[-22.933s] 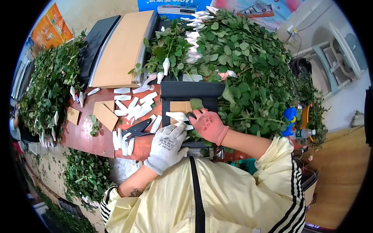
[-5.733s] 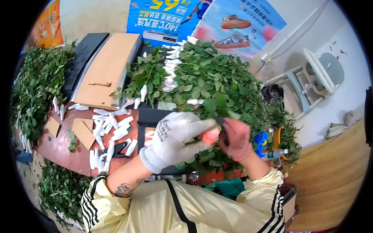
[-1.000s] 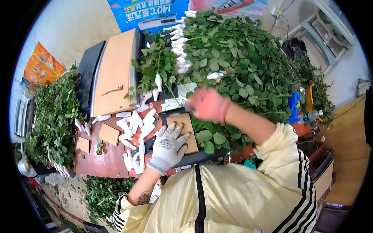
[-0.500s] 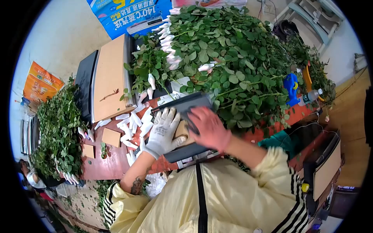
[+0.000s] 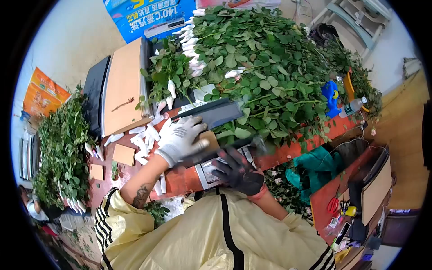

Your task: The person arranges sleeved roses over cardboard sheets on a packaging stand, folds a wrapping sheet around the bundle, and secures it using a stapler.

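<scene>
My left hand, in a white glove, lies spread over a cardboard piece and a black folding board. My right hand, in a glove with a black palm, is turned palm up at the board's near edge, its fingers apart beside the dark near flap. Left of my left hand lie white sleeves on the red table. Right of the board, leafy rose stems are heaped, with white-wrapped heads along their left side.
A stack of cardboard sheets stands at the back left, beside another leafy pile. To the right are a blue tape dispenser, a bottle, a green bag and red scissors.
My right hand has moved down from the board's upper part to its near edge and turned palm up. The near flap is now raised. My left hand has shifted slightly left and up.
</scene>
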{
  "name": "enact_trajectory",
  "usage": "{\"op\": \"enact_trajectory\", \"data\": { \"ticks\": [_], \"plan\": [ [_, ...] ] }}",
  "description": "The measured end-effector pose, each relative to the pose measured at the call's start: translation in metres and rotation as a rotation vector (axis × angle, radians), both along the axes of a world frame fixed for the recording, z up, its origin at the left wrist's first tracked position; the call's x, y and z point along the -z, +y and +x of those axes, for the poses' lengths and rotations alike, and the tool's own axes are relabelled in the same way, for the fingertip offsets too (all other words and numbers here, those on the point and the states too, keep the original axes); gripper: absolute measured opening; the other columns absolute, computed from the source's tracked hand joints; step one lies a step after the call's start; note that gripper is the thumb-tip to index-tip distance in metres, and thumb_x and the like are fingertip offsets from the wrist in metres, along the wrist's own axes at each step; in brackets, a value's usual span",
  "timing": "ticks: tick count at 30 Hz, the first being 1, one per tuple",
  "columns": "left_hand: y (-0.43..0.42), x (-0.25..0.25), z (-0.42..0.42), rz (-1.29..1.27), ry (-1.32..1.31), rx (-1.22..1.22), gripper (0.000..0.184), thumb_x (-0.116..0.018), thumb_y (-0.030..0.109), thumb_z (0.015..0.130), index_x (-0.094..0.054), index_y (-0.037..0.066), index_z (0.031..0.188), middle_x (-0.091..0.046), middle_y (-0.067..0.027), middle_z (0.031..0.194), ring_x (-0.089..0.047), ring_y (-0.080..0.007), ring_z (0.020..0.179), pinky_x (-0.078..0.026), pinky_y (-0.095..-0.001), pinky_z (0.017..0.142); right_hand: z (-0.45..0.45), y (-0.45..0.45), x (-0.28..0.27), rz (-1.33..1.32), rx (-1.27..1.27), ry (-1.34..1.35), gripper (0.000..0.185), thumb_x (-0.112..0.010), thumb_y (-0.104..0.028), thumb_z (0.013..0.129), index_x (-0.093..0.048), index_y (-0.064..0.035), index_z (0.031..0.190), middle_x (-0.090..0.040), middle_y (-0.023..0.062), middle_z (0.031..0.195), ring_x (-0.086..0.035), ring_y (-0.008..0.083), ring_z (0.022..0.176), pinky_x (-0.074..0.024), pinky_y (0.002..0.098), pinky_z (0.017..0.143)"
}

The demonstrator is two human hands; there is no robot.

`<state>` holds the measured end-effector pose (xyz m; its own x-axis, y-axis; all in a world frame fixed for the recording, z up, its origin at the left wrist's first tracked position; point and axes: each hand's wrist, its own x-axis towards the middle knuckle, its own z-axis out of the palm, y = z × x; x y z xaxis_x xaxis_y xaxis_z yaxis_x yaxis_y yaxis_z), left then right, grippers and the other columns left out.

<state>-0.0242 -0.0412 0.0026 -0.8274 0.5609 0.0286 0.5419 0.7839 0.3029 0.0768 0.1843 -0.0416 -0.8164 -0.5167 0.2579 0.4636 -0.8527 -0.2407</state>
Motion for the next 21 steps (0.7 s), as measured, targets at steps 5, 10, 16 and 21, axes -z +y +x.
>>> {"op": "enact_trajectory", "data": {
  "ticks": [5,10,16,21],
  "plan": [
    [-0.018,-0.013,-0.021,0.309,-0.259,0.102,0.051,-0.039,0.044,0.095,-0.061,0.0,0.108,-0.054,-0.0215,0.121,-0.05,-0.0364,0.113,-0.039,-0.0402,0.097,-0.033,-0.015,-0.005,-0.074,0.019,-0.106,0.05,-0.045,-0.032,0.093,-0.039,-0.0109,0.137,-0.038,0.0107,0.143,-0.033,0.029,0.134,-0.0147,0.0493,0.114],
    [-0.006,-0.017,-0.017,0.156,-0.086,0.05,0.035,-0.055,0.03,0.086,-0.063,-0.001,0.1,-0.06,-0.0189,0.112,-0.058,-0.0333,0.102,-0.046,-0.0384,0.086,-0.056,-0.021,0.004,-0.131,-0.055,-0.222,0.046,-0.046,-0.035,0.093,-0.049,-0.007,0.13,-0.045,0.0134,0.137,-0.039,0.0299,0.129,-0.019,0.0487,0.113],
    [0.0,-0.005,-0.019,0.172,-0.065,-0.133,0.022,-0.056,0.016,0.082,-0.062,-0.003,0.092,-0.063,-0.0187,0.101,-0.058,-0.0357,0.095,-0.045,-0.0411,0.084,-0.045,0.08,-0.008,1.442,0.912,0.402,0.038,-0.049,-0.017,0.094,-0.046,-0.0019,0.128,-0.055,0.0111,0.121,-0.055,0.0218,0.109,-0.0383,0.0375,0.102],
    [-0.003,0.004,-0.019,0.19,-0.016,-0.118,0.023,-0.055,0.016,0.083,-0.063,-0.002,0.095,-0.063,-0.0189,0.101,-0.058,-0.0356,0.097,-0.044,-0.0419,0.086,-0.045,0.057,-0.08,0.868,0.519,0.041,0.039,-0.05,-0.016,0.093,-0.046,-0.0011,0.128,-0.057,0.0102,0.115,-0.056,0.0212,0.107,-0.0404,0.0364,0.098]
  ]
}}
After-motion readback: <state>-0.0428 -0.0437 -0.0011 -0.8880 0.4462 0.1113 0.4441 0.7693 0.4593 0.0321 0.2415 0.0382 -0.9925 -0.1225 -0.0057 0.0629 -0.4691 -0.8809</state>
